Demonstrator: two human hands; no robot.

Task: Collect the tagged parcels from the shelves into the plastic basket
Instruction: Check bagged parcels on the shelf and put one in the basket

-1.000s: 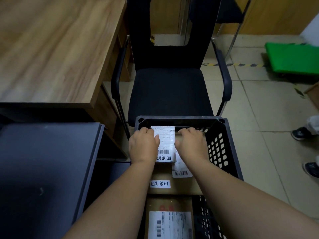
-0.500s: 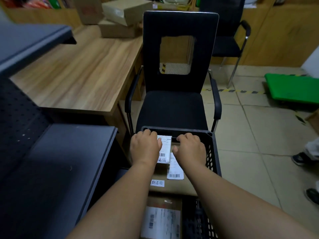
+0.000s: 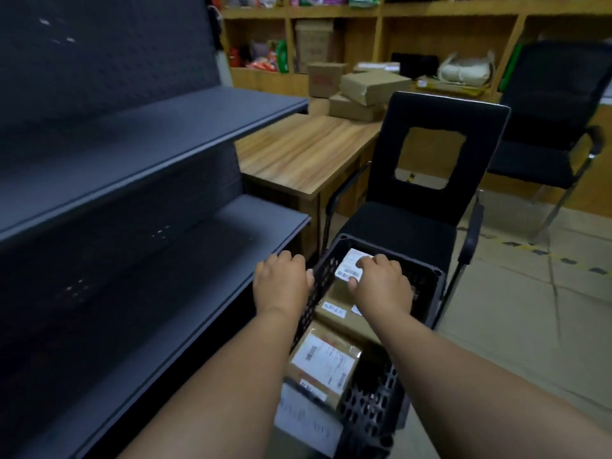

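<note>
The black plastic basket (image 3: 427, 271) stands in front of me against a chair and holds several brown parcels with white labels. My right hand (image 3: 381, 283) lies inside at the far end, fingers curled on a small white-labelled parcel (image 3: 347, 265). Beneath it lies a brown parcel with a handwritten tag (image 3: 334, 309), and nearer to me another labelled parcel (image 3: 326, 359). My left hand (image 3: 281, 283) hovers palm down just outside the basket's left wall, holding nothing. The dark grey shelves (image 3: 165, 260) to the left show no parcels.
A black armchair (image 3: 414, 223) stands right behind the basket. A wooden table (image 3: 304, 147) behind the shelves carries several cardboard boxes (image 3: 364, 91). A second black chair (image 3: 546, 127) and wooden wall shelving stand at the back. Tiled floor lies to the right.
My left hand has come off the small parcel and moved left, out of the basket. My view has swung up and left, bringing the shelves and back wall into sight.
</note>
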